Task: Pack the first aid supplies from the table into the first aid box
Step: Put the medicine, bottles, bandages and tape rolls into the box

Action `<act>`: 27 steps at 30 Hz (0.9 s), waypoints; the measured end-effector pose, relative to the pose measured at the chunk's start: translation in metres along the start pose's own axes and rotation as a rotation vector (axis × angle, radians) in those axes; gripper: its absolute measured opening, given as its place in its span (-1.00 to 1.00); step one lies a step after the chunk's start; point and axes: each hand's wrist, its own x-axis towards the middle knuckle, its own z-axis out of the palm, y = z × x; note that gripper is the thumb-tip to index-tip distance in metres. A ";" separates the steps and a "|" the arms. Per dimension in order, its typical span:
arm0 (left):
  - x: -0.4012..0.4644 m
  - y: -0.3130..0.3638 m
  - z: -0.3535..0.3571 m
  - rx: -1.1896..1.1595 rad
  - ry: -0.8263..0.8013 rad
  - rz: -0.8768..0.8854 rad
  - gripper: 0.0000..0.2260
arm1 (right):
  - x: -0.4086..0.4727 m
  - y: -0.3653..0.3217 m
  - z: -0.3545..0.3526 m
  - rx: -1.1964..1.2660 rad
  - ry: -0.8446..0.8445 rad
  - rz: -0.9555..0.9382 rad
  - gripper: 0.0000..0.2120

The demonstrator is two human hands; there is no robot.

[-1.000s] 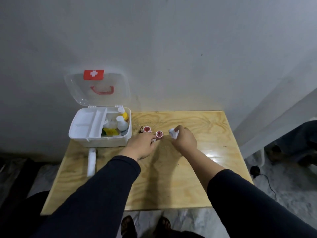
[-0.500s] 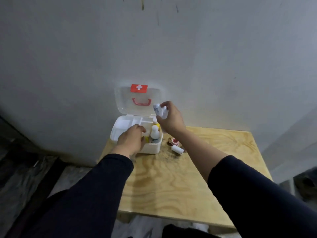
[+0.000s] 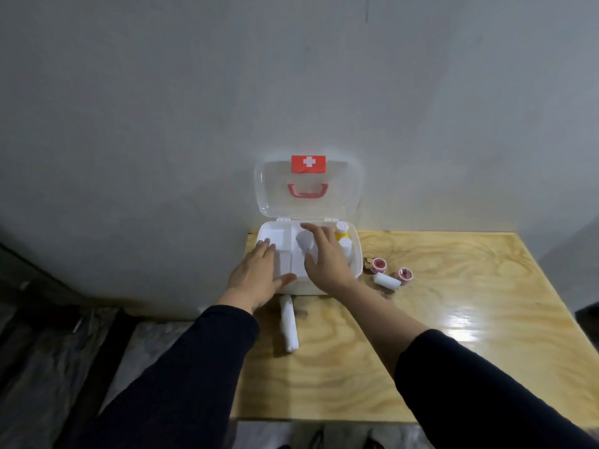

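Both hands are over the open white plastic first aid box (image 3: 356, 254) at the back left of the pale wooden tabletop (image 3: 437, 319). Left hand (image 3: 256, 277) lies flat, fingers spread, on the box's front left edge, holding nothing. Right hand (image 3: 327, 260) reaches into the middle, a small white roll (image 3: 304, 243) blurred at its fingers; whether it grips the roll, can't tell. On the tabletop: two red-cored tape rolls (image 3: 379, 265), a short white bandage roll (image 3: 385, 281), a long white tube (image 3: 289, 322).
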 end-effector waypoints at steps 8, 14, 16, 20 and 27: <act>-0.002 -0.007 -0.001 0.065 -0.030 0.078 -0.23 | -0.003 0.002 0.007 -0.131 -0.088 0.181 -0.55; -0.002 -0.008 -0.001 0.108 -0.047 0.088 -0.23 | -0.007 -0.002 -0.002 -0.134 -0.059 0.205 -0.60; -0.003 -0.008 -0.001 0.132 -0.050 0.097 -0.23 | -0.011 -0.004 -0.011 -0.106 0.011 0.182 -0.65; -0.005 -0.004 -0.003 0.151 -0.046 0.155 -0.30 | -0.019 -0.005 -0.034 -0.068 0.210 0.154 -0.74; -0.006 -0.003 0.003 0.161 -0.036 0.194 -0.37 | -0.038 0.057 -0.054 -0.271 0.208 0.391 -0.71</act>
